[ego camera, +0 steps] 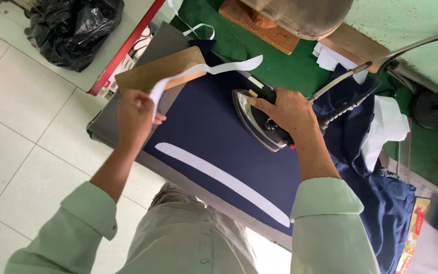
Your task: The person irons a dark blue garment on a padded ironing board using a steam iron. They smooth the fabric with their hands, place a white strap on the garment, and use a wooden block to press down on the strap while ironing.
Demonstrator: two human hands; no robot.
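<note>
L hand (137, 112) fingers pinch white strip (206, 69), long axis running twd R hand (284, 109) clamped on iron (259, 119) atop navy fabric (214, 137).

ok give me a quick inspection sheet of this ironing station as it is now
surface: grey padded ironing board, mostly covered by navy fabric
job's things: steam iron resting on the navy fabric; one long white strip lying flat on the fabric; a second white strip lifted in the air
clutter: wooden block at the board's far end; loose white pieces on bunched fabric at the right
grippers: left hand pinches the lifted strip; right hand grips the iron's handle
cables: hose and dark cord run from the iron's rear up to the right
surroundings: white tiled floor, black plastic bag, green table
</note>
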